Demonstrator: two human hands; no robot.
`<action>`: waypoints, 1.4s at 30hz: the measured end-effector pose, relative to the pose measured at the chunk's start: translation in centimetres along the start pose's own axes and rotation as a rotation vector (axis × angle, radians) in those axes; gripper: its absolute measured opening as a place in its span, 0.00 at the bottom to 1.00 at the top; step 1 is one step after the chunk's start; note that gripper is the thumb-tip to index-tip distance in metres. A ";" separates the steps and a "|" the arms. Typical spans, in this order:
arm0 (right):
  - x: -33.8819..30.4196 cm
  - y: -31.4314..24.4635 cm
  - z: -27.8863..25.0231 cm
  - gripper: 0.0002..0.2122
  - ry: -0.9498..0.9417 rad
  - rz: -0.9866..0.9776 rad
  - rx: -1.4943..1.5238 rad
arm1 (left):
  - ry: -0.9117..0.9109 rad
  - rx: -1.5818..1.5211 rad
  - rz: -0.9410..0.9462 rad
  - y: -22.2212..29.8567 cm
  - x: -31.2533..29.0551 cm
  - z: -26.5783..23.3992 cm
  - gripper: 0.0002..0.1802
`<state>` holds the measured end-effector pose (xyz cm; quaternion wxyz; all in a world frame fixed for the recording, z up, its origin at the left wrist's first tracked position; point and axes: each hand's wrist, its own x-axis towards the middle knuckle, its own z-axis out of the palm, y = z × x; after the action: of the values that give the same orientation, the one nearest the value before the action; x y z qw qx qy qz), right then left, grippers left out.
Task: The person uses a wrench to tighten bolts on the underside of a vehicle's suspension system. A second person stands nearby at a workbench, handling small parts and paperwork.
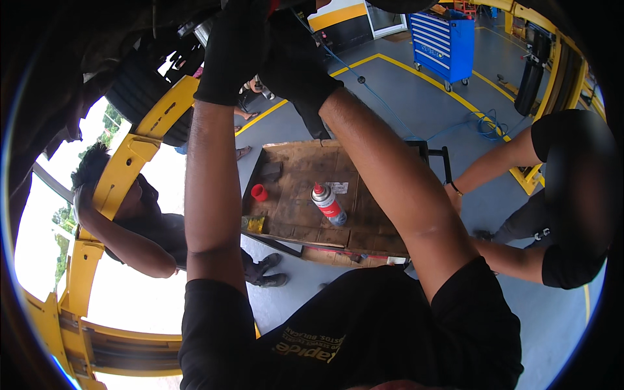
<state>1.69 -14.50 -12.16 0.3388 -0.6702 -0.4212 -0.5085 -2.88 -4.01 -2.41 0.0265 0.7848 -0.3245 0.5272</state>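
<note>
Both my arms reach up toward the dark underside of a raised vehicle (52, 39). My left hand (229, 62), in a black glove, is at the top of the view. Close beside it and to the right is my right hand (296, 68), gloved the same way. The fingers of both hands merge into the dark, so what they hold cannot be made out. A small red piece (273, 6) shows at the upper edge by the gloves. Below my arms, a spray can (329, 205) with a red top stands on a cart covered in brown cardboard (286, 221).
A red cap (259, 192) and a yellow packet (253, 224) lie on the cart. One person (140, 214) stands left by a yellow lift arm (123, 169), another (565, 195) right. A blue tool cabinet (442, 49), a coiled blue hose (487, 125) and a tyre (146, 91) are farther off.
</note>
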 end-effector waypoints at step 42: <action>-1.2 -2.5 -3.7 0.15 -0.177 -0.216 -0.295 | -0.042 0.287 0.253 -3.7 -0.8 -2.3 0.19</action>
<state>-2.24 -16.96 -12.28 0.1419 -0.7058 -0.4397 -0.5371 -2.91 0.14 -0.95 -0.1590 0.7445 -0.3424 0.5506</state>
